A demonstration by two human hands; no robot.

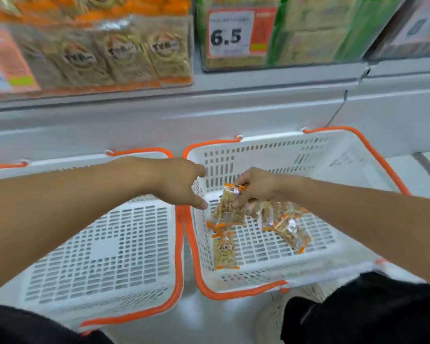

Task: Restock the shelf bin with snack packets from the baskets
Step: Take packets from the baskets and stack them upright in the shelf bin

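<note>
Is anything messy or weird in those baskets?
A bit messy. The few packets left in the right basket lie scattered and crooked, some overlapping. The left basket holds none. The right hand pinches one packet. Nothing looks torn or spilled.

This was a shop aisle. Above and beyond the fingers (199, 203) ran a grey shelf (209, 112) carrying clear bins of stacked snack packets (124, 58), each bin fronted by a printed price tag (236, 33) reading 6.5. Below the fingers sat two white shopping baskets (104, 244) with orange rims on the pale floor (221, 319).
</note>
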